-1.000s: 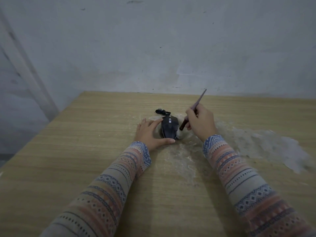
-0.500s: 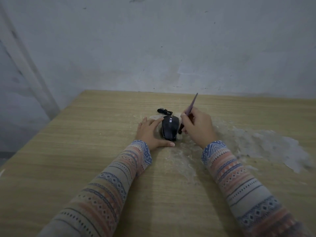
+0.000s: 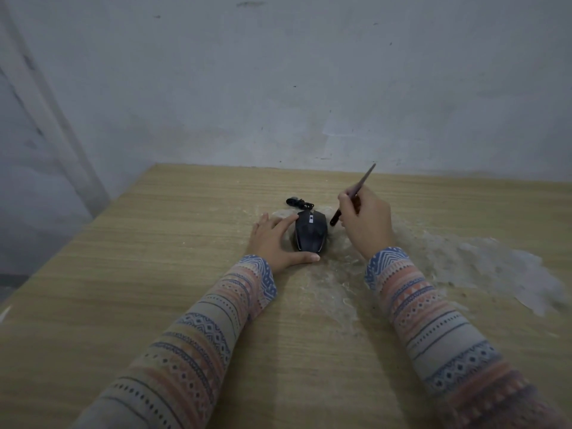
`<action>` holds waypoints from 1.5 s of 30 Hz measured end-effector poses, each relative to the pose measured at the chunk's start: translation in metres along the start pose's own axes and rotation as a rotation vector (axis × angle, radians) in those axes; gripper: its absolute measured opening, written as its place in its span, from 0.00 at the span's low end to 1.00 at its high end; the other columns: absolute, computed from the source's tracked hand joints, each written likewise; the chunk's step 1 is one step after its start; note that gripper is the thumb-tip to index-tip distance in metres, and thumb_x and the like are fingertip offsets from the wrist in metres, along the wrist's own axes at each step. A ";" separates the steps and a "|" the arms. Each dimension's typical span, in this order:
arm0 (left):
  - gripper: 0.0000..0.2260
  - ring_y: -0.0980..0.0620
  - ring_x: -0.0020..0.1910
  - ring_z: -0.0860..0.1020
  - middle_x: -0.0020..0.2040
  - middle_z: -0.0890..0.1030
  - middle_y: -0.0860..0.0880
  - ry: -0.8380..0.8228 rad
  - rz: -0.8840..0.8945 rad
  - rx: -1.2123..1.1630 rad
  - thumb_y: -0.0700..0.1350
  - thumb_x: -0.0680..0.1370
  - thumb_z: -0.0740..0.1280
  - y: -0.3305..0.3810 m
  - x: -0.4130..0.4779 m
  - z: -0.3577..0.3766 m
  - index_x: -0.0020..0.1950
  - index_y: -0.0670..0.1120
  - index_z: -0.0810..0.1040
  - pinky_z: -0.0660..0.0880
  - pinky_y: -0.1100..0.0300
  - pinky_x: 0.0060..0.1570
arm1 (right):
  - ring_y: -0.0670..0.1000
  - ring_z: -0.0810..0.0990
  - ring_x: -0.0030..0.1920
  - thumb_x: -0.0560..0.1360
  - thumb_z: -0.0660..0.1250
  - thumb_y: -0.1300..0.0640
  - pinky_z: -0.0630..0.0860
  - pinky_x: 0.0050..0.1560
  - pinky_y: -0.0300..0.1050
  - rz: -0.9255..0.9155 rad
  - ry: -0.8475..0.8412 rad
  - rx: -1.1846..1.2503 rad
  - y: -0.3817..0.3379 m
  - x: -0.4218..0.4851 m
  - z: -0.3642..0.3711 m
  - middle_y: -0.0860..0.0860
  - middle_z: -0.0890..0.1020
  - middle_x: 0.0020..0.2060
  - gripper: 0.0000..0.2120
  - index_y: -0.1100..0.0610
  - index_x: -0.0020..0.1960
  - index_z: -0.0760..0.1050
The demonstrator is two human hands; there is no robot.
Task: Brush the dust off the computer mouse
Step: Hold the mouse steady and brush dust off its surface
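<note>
**A:** Where is the mouse from where you sit?

**B:** I see the black computer mouse (image 3: 310, 232) lying flat on the wooden table (image 3: 154, 274), towards the far half, roughly mid-width. Its cable (image 3: 298, 203) is bunched just behind it, towards the grey wall (image 3: 278, 88).

**A:** And my left hand?

**B:** I have the left hand (image 3: 277, 241) resting on the table against the mouse's left side. The fingers are spread and loose, not clenched; the forefinger touches the front left corner of the mouse and the thumb lies along its near end. It cups the mouse rather than grips it.

**A:** The right?

**B:** The right hand (image 3: 366, 226) sits just right of the mouse, fingers closed around the brush (image 3: 353, 196) like a pen. The thin handle slants up and away past the knuckles towards the wall. The dark lower end pokes out under the fingers, close beside the mouse's front right edge. I cannot tell whether the bristles touch the shell; the tip is too small and dark.

**A:** Anything else on the surface?

**B:** A pale, filmy spread of dust (image 3: 483, 261) covers the table to the right of the mouse and trails towards me between the two patterned sleeves (image 3: 433, 320).
</note>
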State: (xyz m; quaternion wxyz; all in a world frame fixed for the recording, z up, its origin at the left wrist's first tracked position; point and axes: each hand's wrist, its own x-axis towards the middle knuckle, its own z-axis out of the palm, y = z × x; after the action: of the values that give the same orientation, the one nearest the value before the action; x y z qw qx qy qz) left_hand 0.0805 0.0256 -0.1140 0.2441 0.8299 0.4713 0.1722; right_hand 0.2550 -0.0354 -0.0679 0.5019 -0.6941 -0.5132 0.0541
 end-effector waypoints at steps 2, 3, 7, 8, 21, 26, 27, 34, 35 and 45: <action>0.45 0.45 0.78 0.46 0.77 0.60 0.49 -0.002 0.002 0.006 0.68 0.63 0.72 0.000 0.001 0.000 0.76 0.56 0.59 0.44 0.46 0.75 | 0.54 0.83 0.41 0.80 0.61 0.53 0.82 0.46 0.55 0.026 -0.004 0.117 -0.003 0.003 0.002 0.52 0.82 0.40 0.05 0.51 0.49 0.75; 0.45 0.45 0.78 0.46 0.77 0.60 0.49 -0.002 0.003 0.012 0.68 0.63 0.72 0.000 0.001 0.000 0.76 0.56 0.59 0.44 0.46 0.75 | 0.55 0.83 0.41 0.80 0.61 0.53 0.82 0.46 0.56 0.033 0.003 0.138 -0.003 0.006 0.003 0.52 0.82 0.40 0.05 0.51 0.50 0.75; 0.45 0.45 0.78 0.46 0.76 0.60 0.48 -0.002 0.000 0.008 0.68 0.63 0.72 0.001 0.000 0.000 0.76 0.56 0.58 0.44 0.46 0.75 | 0.47 0.82 0.41 0.80 0.61 0.57 0.81 0.46 0.40 -0.012 0.093 0.035 0.001 0.015 0.004 0.54 0.82 0.46 0.05 0.53 0.51 0.76; 0.45 0.45 0.78 0.46 0.76 0.60 0.48 -0.003 0.001 0.006 0.67 0.63 0.72 0.001 0.000 0.000 0.76 0.56 0.59 0.44 0.46 0.75 | 0.43 0.82 0.38 0.80 0.61 0.57 0.79 0.41 0.34 -0.013 0.106 0.089 0.002 0.015 0.005 0.53 0.82 0.45 0.05 0.52 0.49 0.76; 0.41 0.46 0.77 0.48 0.76 0.61 0.48 0.032 0.013 -0.005 0.69 0.67 0.67 -0.002 0.000 0.003 0.76 0.57 0.59 0.45 0.47 0.75 | 0.46 0.83 0.39 0.79 0.63 0.60 0.82 0.43 0.40 0.194 0.029 0.384 0.010 0.031 0.024 0.53 0.83 0.42 0.04 0.56 0.50 0.76; 0.42 0.46 0.77 0.47 0.76 0.61 0.48 0.036 0.014 0.012 0.70 0.66 0.67 -0.004 0.001 0.004 0.76 0.56 0.59 0.43 0.48 0.74 | 0.47 0.83 0.37 0.81 0.62 0.58 0.81 0.40 0.38 0.180 -0.034 0.289 0.007 0.043 0.032 0.51 0.83 0.39 0.07 0.59 0.52 0.76; 0.42 0.46 0.77 0.47 0.76 0.61 0.48 0.038 0.016 0.007 0.70 0.66 0.67 -0.004 0.001 0.004 0.76 0.56 0.59 0.43 0.48 0.74 | 0.47 0.83 0.38 0.81 0.61 0.57 0.80 0.40 0.37 0.168 -0.029 0.228 0.006 0.044 0.032 0.51 0.83 0.40 0.08 0.59 0.53 0.77; 0.42 0.46 0.77 0.47 0.76 0.61 0.48 0.034 0.018 -0.006 0.70 0.66 0.67 -0.004 0.001 0.004 0.76 0.57 0.60 0.43 0.48 0.74 | 0.47 0.83 0.37 0.81 0.61 0.57 0.82 0.43 0.42 0.164 -0.044 0.210 0.006 0.049 0.034 0.54 0.84 0.41 0.06 0.59 0.52 0.75; 0.42 0.46 0.77 0.47 0.76 0.61 0.48 0.035 0.016 -0.006 0.70 0.66 0.68 -0.004 0.001 0.004 0.76 0.57 0.60 0.43 0.48 0.74 | 0.48 0.83 0.39 0.81 0.61 0.57 0.82 0.45 0.44 0.143 -0.045 0.152 0.007 0.049 0.034 0.54 0.84 0.42 0.06 0.58 0.52 0.75; 0.42 0.47 0.78 0.47 0.77 0.60 0.49 0.029 0.007 0.004 0.70 0.66 0.67 -0.002 0.000 0.003 0.76 0.56 0.59 0.43 0.48 0.75 | 0.53 0.83 0.44 0.81 0.60 0.57 0.81 0.50 0.49 0.084 -0.005 0.099 0.003 0.049 0.031 0.55 0.84 0.44 0.07 0.58 0.51 0.75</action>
State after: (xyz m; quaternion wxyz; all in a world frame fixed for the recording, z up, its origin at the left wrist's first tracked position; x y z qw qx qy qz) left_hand 0.0810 0.0259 -0.1177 0.2349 0.8294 0.4723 0.1839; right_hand 0.2608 0.0222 -0.0638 0.5314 -0.6894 -0.4815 0.1022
